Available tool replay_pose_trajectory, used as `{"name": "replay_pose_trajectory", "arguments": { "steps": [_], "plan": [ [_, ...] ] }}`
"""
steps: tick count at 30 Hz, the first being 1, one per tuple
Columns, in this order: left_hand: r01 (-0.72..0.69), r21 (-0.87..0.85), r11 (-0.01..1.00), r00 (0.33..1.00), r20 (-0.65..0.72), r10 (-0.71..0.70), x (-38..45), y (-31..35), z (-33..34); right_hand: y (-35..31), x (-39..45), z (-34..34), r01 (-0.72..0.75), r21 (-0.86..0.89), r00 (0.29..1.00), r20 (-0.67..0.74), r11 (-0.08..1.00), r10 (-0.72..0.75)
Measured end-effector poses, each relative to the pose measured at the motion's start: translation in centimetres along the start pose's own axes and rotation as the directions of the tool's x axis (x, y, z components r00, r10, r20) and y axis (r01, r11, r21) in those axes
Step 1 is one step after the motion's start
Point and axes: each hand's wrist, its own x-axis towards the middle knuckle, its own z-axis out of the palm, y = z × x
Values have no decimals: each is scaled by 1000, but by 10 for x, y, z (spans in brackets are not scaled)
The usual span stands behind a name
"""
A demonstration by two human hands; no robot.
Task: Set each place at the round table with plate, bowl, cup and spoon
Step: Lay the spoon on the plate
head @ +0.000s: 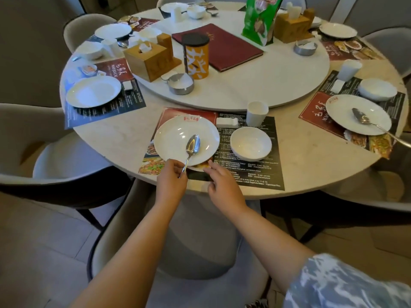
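Head view: a round, pale marble-look counter (115, 138) is seen from above, with a white turning disc (255, 85) raised at its middle. At the nearest place a printed paper placemat (255, 174) is laid, and on its left part a round white plate (173, 141) is set. A shiny metal spoon (191, 147) is rested with its bowl on the plate and its handle reaching over the near rim. The handle's end is pinched by the left hand (172, 177), so that grip is closed on the spoon. The right hand (223, 185) is held just beside the plate's near edge with fingers loosely bent, and nothing is grasped in that grip; whether its fingertips touch the plate cannot be told. A round white bowl (250, 143) is placed on the placemat just to the right of the plate, and a white handleless cup (256, 113) is stood behind the bowl.

At the right-hand place a second white plate (347, 107) is seen carrying another metal spoon (364, 120). On the disc a dark red menu folder (222, 46), an orange canister with a black lid (196, 55) and a wooden tissue box (149, 57) are set.
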Motion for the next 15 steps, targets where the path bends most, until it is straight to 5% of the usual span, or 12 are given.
{"name": "replay_pose_trajectory", "arguments": {
  "steps": [15],
  "plan": [
    [77,-57,995,997,9,-76,15,-8,-37,-31,13,12,10,6,990,-142,1000,-9]
  ]
}}
